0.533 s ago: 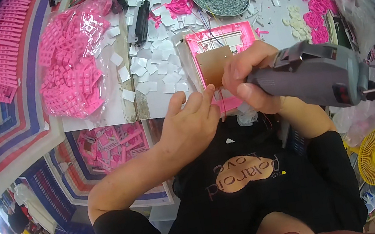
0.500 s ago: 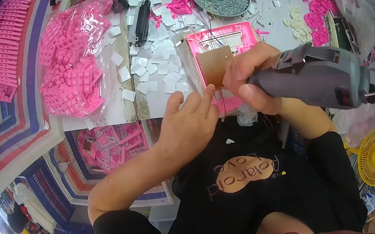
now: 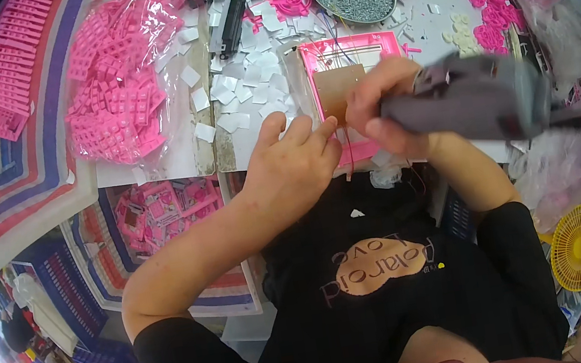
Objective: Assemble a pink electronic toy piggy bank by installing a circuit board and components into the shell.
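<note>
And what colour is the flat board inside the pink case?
The flat board is brown; it shows best in the head view.

Power tool (image 3: 468, 100) and right hand (image 3: 391, 106), right of centre, now motion-blurred; tool's rear end slightly left and up. Left hand (image 3: 292, 167) a little higher. Bag of pink parts (image 3: 117, 95), upper left, shifted right and upward.
</note>
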The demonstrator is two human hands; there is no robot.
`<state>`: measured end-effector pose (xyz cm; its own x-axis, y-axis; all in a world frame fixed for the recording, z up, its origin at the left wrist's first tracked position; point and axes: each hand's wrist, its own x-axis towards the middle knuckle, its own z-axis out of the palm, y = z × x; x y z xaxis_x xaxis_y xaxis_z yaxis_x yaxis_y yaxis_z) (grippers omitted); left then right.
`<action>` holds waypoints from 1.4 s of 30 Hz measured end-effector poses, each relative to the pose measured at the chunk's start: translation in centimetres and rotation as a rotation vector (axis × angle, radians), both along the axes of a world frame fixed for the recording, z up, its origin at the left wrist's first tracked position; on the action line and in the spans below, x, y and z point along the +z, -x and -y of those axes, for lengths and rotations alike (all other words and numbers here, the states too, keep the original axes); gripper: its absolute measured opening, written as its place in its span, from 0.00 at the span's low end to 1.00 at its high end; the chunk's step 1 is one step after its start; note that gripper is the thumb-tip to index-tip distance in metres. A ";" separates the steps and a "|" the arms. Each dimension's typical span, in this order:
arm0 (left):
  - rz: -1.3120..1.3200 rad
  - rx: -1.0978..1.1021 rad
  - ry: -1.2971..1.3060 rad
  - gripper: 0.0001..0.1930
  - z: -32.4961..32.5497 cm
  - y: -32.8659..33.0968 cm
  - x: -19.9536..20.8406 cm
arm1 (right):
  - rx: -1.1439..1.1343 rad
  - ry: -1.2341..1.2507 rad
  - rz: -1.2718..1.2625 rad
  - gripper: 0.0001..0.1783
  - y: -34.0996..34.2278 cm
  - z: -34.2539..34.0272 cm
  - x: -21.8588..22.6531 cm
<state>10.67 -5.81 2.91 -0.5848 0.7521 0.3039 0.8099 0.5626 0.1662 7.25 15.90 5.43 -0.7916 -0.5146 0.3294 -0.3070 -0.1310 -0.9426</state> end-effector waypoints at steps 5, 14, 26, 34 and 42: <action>0.059 0.024 -0.287 0.06 1.4 -1.0 2.2 | -0.042 0.315 0.071 0.17 0.3 -0.4 1.2; 0.332 0.267 -0.514 0.09 -1.5 -2.3 0.8 | -0.009 0.439 0.186 0.19 -1.1 1.3 6.0; 0.337 0.268 -0.597 0.08 -2.2 -0.7 0.7 | -0.010 0.412 0.179 0.16 -0.5 1.5 5.2; 0.238 0.292 -0.554 0.09 -2.1 0.2 0.4 | -0.066 0.359 0.166 0.18 -0.1 2.1 5.3; 0.236 0.381 -0.220 0.19 -2.1 -1.0 -0.7 | -0.137 0.307 0.156 0.11 4.0 2.1 0.2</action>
<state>11.67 -3.70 2.21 -0.8776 0.4048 0.2570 0.4794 0.7423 0.4682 3.25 13.77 5.61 -0.8991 -0.2963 0.3224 -0.1973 -0.3831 -0.9024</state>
